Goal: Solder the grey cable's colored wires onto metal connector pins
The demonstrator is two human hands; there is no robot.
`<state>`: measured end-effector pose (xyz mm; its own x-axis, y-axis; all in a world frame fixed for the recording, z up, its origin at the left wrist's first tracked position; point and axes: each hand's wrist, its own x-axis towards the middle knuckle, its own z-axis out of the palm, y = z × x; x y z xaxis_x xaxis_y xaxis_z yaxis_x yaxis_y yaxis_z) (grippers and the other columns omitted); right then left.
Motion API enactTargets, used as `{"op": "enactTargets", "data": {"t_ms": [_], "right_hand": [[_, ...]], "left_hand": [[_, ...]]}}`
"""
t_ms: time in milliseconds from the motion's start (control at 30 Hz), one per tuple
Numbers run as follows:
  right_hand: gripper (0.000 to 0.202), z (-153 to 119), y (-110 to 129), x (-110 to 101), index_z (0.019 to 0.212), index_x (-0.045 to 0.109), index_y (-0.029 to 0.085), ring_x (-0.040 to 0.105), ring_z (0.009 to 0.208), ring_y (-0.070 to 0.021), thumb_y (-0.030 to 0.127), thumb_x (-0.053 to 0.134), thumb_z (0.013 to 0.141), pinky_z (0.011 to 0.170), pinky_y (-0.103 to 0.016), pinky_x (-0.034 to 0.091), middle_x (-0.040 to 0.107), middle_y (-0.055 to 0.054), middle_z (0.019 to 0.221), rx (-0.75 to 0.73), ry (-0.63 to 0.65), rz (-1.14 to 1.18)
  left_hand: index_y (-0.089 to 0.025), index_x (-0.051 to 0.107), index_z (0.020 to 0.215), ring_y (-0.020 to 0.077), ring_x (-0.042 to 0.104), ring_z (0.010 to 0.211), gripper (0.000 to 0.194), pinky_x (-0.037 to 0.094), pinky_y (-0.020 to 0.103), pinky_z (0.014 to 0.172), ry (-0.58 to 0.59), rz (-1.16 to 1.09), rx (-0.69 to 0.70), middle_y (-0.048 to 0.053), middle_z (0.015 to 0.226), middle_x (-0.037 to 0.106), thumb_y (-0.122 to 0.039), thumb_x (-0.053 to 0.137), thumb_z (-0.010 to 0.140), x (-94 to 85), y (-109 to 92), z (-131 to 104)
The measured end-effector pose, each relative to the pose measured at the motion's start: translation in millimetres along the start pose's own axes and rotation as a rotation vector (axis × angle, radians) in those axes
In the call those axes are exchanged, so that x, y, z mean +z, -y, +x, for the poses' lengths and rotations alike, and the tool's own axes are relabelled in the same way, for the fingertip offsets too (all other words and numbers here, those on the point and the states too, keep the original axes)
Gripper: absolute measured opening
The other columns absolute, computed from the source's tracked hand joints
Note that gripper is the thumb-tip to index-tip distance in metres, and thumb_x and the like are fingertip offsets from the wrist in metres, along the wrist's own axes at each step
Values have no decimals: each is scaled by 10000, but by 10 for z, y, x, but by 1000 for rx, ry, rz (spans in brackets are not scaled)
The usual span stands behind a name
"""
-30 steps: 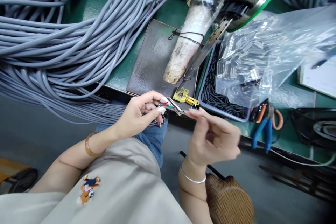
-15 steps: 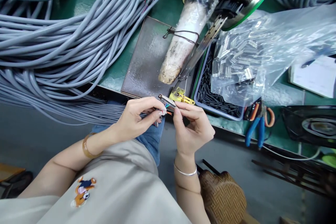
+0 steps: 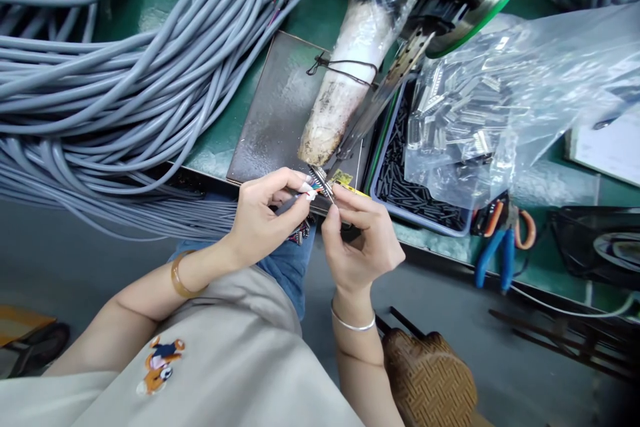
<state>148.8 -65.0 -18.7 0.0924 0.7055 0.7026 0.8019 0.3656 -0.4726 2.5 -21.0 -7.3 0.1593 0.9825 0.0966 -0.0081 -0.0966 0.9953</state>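
Note:
Fine coloured wires (image 3: pixel 316 189) at the end of a grey cable are pinched between the thumb and fingers of my left hand (image 3: pixel 270 217). A small metal multi-pin connector (image 3: pixel 321 180) stands tilted between my two hands, its upper end close under the blunt tip of a white wrapped tube (image 3: pixel 325 113). The thumb and fingers of my right hand (image 3: pixel 360 230) are closed on the connector's lower right end. Behind it lie a yellow sponge (image 3: pixel 343 177) and a metal soldering-iron tip, close to the connector.
Bundles of grey cable (image 3: pixel 125 80) cover the left side. At the right are a tray of black tubes (image 3: pixel 420 203), a clear bag of metal parts (image 3: pixel 460 113) and blue-handled pliers (image 3: pixel 495 257). A woven stool (image 3: pixel 433 380) stands below.
The connector has turned steeper and moved up toward the tip of the white tube. Both hands have shifted slightly, still closed. The view has shifted a little.

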Motion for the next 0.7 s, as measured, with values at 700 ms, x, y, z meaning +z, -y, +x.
{"op": "enactTargets", "data": {"t_ms": [700], "right_hand": [[190,106,14,-30,896,624,216,787,884,-147,77,746,851,775,-250,646,814,-41,1062,-36,39,2]], "left_hand": [[-145,672,826,59,614,604,62,497,160,534,-4,93,153,27,870,732,-92,688,852,-20,9,51]]}}
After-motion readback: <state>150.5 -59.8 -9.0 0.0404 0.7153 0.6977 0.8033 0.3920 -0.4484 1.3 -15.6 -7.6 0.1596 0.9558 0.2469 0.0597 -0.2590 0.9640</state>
